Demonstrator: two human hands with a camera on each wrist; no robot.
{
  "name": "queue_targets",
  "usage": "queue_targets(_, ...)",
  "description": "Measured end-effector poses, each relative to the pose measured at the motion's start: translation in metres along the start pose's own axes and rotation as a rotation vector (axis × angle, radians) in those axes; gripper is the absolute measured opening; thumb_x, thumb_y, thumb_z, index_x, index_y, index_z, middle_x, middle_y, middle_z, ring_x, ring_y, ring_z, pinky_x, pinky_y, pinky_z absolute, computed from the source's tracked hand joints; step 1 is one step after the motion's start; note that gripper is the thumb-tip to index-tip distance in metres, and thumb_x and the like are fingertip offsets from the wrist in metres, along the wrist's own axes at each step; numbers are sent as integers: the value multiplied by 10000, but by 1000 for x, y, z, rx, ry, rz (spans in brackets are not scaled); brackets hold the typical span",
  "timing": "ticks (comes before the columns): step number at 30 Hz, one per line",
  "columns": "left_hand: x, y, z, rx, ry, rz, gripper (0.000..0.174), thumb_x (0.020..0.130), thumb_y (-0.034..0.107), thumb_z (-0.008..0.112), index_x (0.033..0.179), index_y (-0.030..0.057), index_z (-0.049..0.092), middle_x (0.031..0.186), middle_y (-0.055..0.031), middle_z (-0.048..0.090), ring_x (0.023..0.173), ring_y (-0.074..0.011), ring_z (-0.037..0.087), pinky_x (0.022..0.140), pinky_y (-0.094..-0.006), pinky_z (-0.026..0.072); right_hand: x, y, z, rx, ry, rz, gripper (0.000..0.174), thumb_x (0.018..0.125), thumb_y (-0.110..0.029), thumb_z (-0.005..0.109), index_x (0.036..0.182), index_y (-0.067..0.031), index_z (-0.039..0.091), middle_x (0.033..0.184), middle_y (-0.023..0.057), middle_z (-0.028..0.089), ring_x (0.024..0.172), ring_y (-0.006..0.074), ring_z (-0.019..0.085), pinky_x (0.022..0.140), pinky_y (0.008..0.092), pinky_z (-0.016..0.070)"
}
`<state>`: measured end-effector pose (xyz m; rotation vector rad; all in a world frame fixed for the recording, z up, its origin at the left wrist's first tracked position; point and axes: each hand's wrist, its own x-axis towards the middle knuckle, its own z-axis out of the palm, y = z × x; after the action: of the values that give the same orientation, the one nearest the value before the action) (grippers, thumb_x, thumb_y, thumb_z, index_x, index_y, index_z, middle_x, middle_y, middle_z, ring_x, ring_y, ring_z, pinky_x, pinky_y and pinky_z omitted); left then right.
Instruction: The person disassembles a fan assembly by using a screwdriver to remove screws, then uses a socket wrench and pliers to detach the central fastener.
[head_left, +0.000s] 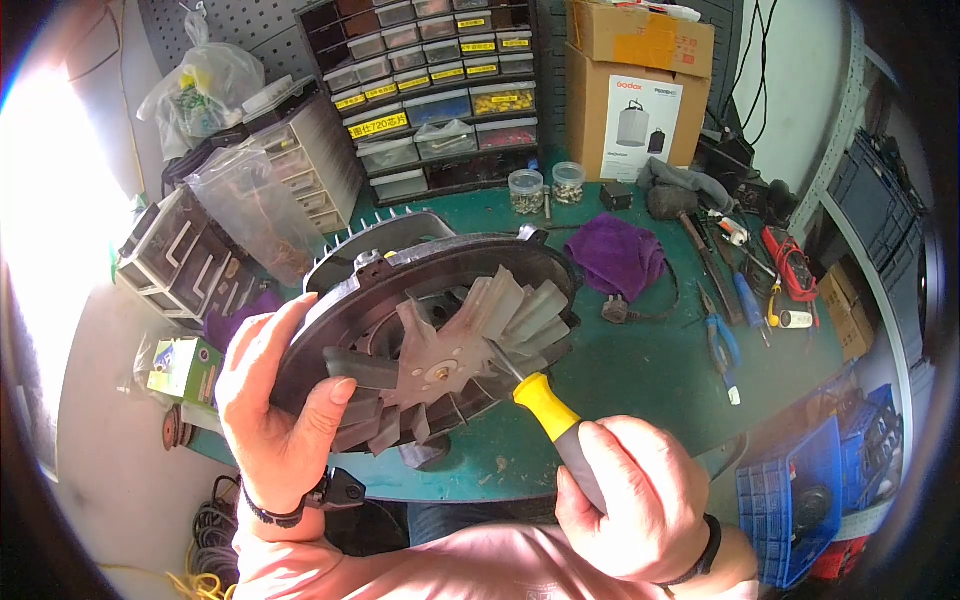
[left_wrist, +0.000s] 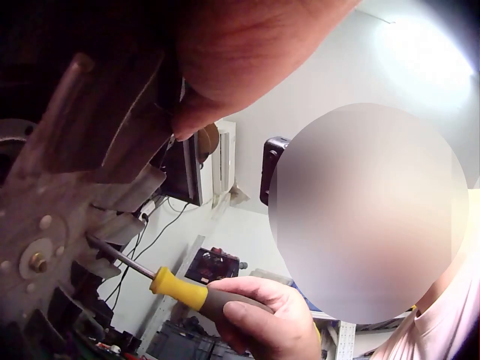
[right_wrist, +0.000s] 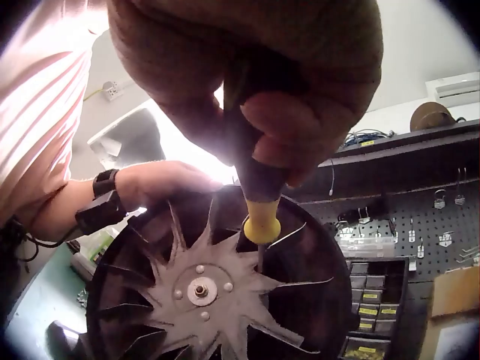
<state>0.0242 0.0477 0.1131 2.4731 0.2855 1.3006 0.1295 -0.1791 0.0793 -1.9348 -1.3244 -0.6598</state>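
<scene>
A round black motor housing (head_left: 330,320) with a grey metal fan wheel (head_left: 440,365) on its face is tilted up over the green table. My left hand (head_left: 270,400) grips the housing's left rim, thumb in front by the blades and fingers behind. My right hand (head_left: 640,490) holds a screwdriver (head_left: 545,405) with a yellow and grey handle. Its metal shaft reaches in among the fan blades, to the right of the brass-coloured centre shaft (right_wrist: 201,290). In the right wrist view the screwdriver's tip is hidden behind the yellow collar and the fan wheel.
On the green table (head_left: 640,400) lie a purple cloth (head_left: 615,255), pliers (head_left: 720,340), a hammer (head_left: 690,230) and a red multimeter (head_left: 790,262). Behind stand two jars (head_left: 527,192) of small parts, a drawer cabinet (head_left: 440,90) and a cardboard box (head_left: 640,100). Blue crates (head_left: 790,500) sit lower right.
</scene>
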Motion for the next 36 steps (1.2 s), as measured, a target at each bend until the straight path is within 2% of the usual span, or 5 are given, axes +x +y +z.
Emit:
queue_targets(8,2,0,-3,5,-33,22,581,723,324,746,1111,-78,584,933,-171,607,832,-264,572,770,-323,445,2,-4,0,-17,4,-16,433,649,-28,702,1055,41,569,944,167,580,750,292,630,626,349,545)
queue_targets(36,1,0,-2,10,-15,-4,611,717,369,747,1101,-79,589,923,-167,605,821,-260,572,756,-314,446,1,-5,0,8,10,6,411,672,-41,691,1055,45,570,937,179,582,744,301,634,628,350,548)
